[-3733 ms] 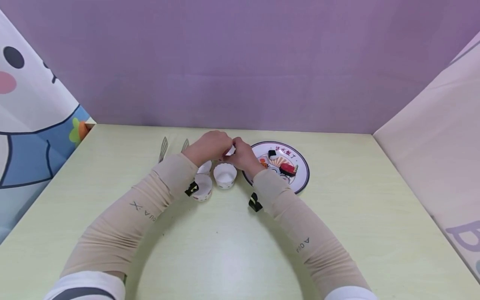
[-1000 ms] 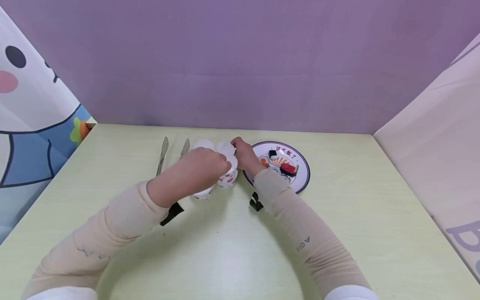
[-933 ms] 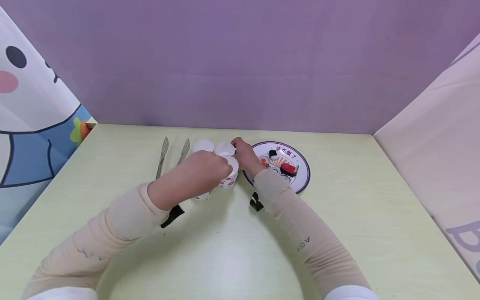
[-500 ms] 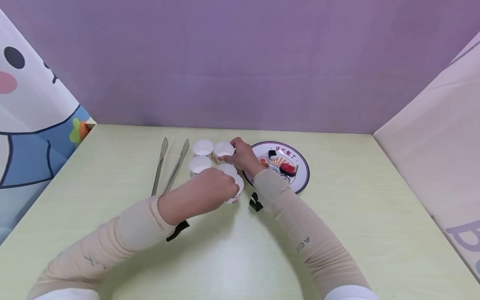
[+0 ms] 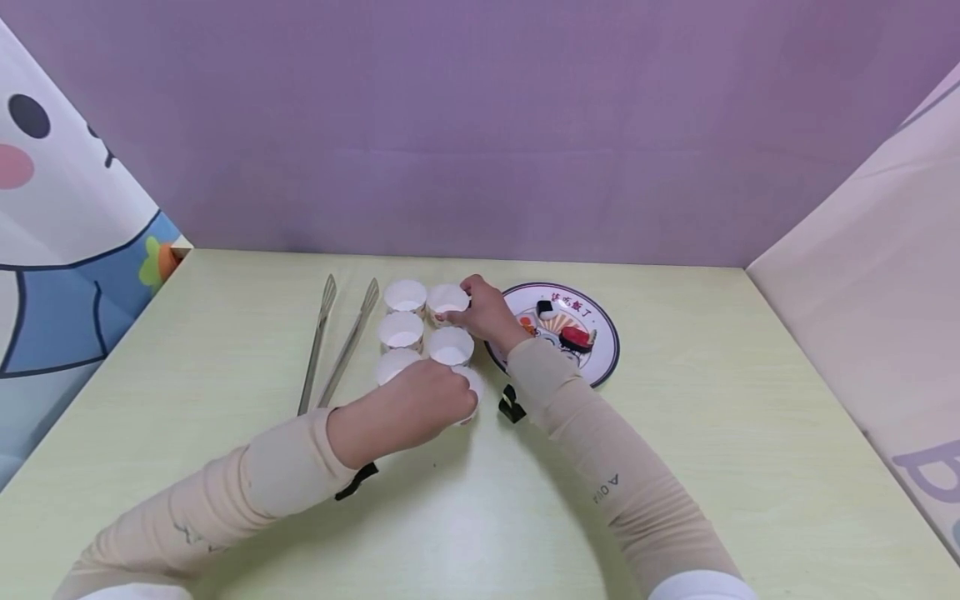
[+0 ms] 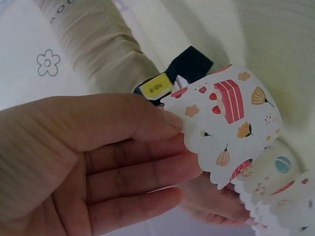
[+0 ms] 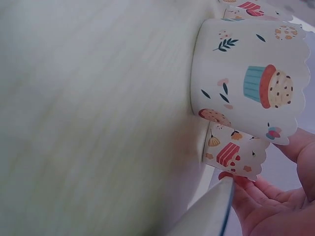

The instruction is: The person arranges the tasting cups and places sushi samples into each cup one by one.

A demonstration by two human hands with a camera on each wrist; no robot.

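Several white paper cupcake cups stand in two columns on the table (image 5: 600, 467), among them a back left cup (image 5: 406, 295) and a middle right cup (image 5: 451, 345). My left hand (image 5: 412, 408) pinches a front right cup (image 6: 229, 118) by its scalloped rim between thumb and fingers; whether its base touches the table I cannot tell. My right hand (image 5: 487, 312) holds the back right cup (image 5: 448, 302) at its rim, thumb in front and a finger behind. The left hand partly covers the front left cup (image 5: 396, 364).
Right of the cups lies a round plate (image 5: 607, 358) with small sushi pieces, one red (image 5: 576, 338) and one black and white (image 5: 547, 309). Metal tongs (image 5: 348, 346) lie to the left, their near end hidden by my left arm. A purple backdrop (image 5: 480, 150) rises behind the table.
My left hand has carried its cup toward me, from above the middle right cup to the front right. The right hand has stayed on the back right cup since about a second ago.
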